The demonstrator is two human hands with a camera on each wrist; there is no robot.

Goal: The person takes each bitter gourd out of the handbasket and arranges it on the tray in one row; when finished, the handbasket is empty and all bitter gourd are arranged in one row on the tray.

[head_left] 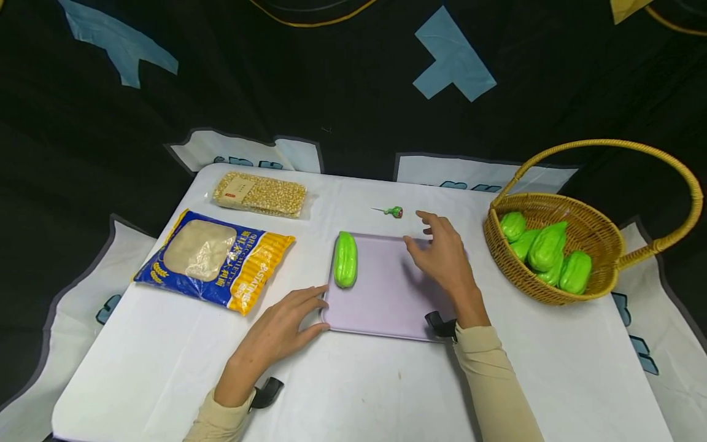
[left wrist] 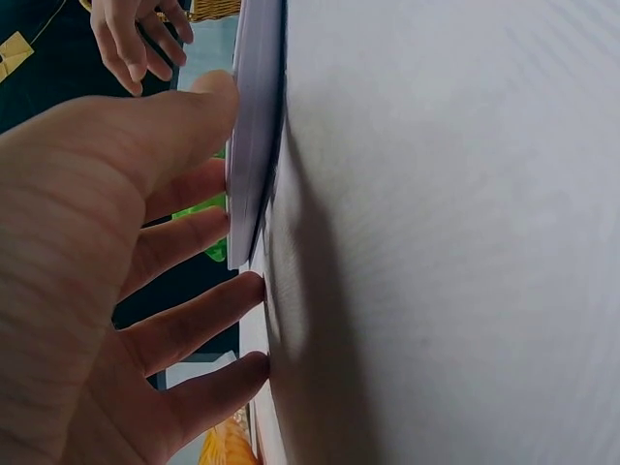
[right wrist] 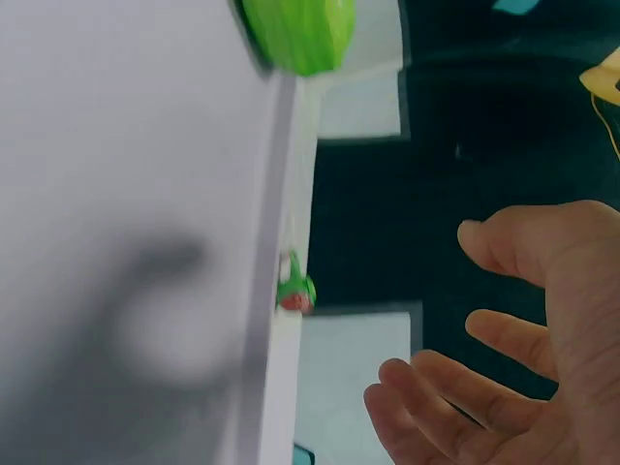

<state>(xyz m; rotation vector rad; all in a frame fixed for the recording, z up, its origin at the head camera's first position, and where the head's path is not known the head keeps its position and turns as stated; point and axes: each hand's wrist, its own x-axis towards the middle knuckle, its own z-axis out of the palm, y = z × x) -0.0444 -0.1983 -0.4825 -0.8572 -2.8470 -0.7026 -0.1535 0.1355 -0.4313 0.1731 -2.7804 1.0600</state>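
A shallow lilac tray (head_left: pixel 381 307) lies on the white table. On its left side rests a long, ribbed bright green vegetable-like piece (head_left: pixel 345 260). My left hand (head_left: pixel 280 325) touches the tray's left edge with thumb and fingertips, its fingers spread and fairly straight, as the left wrist view shows. Above the tray's right part hovers my right hand (head_left: pixel 444 258), fingers loosely bent, nothing between them. Beyond the tray's far edge is a green-wrapped lollipop (head_left: pixel 394 212) with a thin stick pointing left.
At right stands a wicker basket (head_left: pixel 499 261) with a tall handle, holding several green vegetable-like pieces (head_left: pixel 547 245). To the left lie a blue and yellow flour-like bag (head_left: pixel 215 261) and a clear pack of yellow kernels (head_left: pixel 259 194). A black curtain (head_left: pixel 353 92) hangs behind the table.
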